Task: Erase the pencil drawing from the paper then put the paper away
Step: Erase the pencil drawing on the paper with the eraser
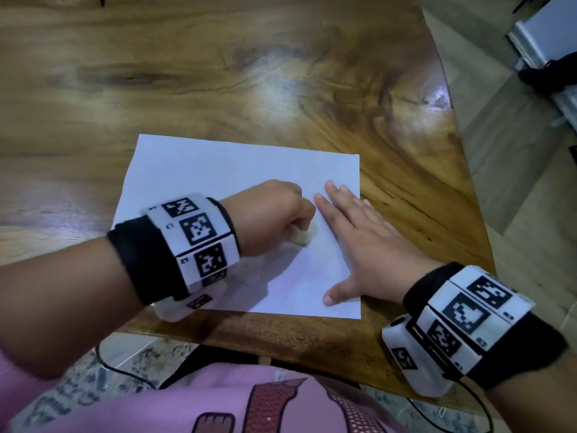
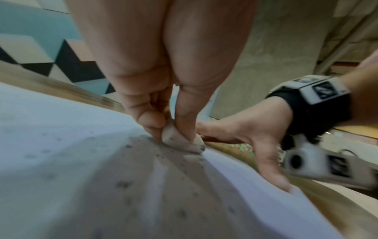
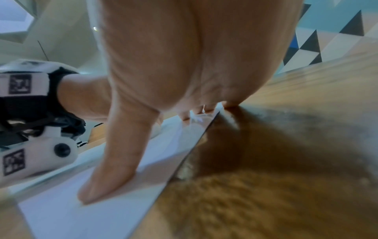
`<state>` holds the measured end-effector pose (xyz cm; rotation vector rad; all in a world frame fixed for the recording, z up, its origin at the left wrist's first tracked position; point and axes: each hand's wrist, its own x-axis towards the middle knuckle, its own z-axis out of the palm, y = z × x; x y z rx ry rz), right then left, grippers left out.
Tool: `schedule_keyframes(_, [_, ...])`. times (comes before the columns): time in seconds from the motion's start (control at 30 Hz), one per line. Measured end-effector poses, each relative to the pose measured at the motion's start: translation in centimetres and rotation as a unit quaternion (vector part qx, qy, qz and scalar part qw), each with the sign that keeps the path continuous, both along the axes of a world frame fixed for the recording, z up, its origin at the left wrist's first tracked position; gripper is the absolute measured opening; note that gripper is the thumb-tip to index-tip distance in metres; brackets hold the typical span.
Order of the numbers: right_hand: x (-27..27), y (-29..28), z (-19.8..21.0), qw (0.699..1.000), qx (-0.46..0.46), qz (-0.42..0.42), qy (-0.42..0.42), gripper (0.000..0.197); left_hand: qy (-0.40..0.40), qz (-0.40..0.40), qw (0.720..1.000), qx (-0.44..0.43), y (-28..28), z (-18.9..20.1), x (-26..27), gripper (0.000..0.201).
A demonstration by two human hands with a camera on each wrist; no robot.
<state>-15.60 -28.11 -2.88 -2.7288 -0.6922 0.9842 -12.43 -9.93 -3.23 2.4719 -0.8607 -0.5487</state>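
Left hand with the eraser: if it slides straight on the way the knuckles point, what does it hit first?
Most likely the right hand, whose straight fingers press flat on the paper just beyond the left hand and its eraser. The gap looks small; depth is unclear.

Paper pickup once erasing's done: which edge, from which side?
Probably the near edge of the paper, from the person's side. The sheet lies flat on the table, leaving nothing to pinch on top, but that edge sits close to the table's front rim. The right hand presses it flat; the left hand pinches the eraser. Slide it over the rim, then pinch from below.
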Motion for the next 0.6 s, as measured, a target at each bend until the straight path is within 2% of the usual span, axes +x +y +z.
schedule_keyframes(0.03, [0.0, 0.0, 0.0, 1.000, 0.000, -0.003, 0.001, 0.139, 0.010, -0.020, 1.000, -0.001, 0.2, -0.3, -0.5, 0.009])
schedule_keyframes(0.13, [0.0, 0.0, -0.1, 1.000, -0.002, -0.008, -0.002, 0.142, 0.141, -0.031, 0.989, 0.009, 1.5, -0.5, -2.9, 0.013])
schedule_keyframes(0.17, [0.0, 0.0, -0.1, 1.000, -0.002, -0.008, -0.004, 0.142, 0.143, -0.036, 0.989, 0.008, 1.5, -0.5, -3.1, 0.012])
schedule_keyframes(0.23, [0.0, 0.1, -0.1, 1.000, -0.001, -0.010, -0.004, 0.142, 0.079, -0.063, 0.995, 0.001, 0.5, -0.4, -2.1, 0.014])
schedule_keyframes(0.33, [0.0, 0.1, -0.1, 1.000, 0.012, -0.019, 0.000, 0.142, 0.040, -0.046, 0.998, -0.006, -2.2, 0.3, -0.2, 0.011])
schedule_keyframes(0.4, [0.1, 0.1, -0.1, 1.000, 0.016, -0.022, 0.001, 0.143, 0.036, -0.040, 0.999, -0.002, -2.6, 0.2, -0.3, 0.013])
schedule_keyframes(0.5, [0.1, 0.0, -0.2, 1.000, 0.008, -0.016, -0.003, 0.142, 0.055, -0.087, 0.995, 0.006, -0.8, 0.2, -2.9, 0.027])
schedule_keyframes(0.6, [0.1, 0.0, -0.2, 1.000, 0.010, -0.017, -0.006, 0.142, 0.089, -0.117, 0.989, 0.015, -0.3, 0.2, -3.8, 0.017])
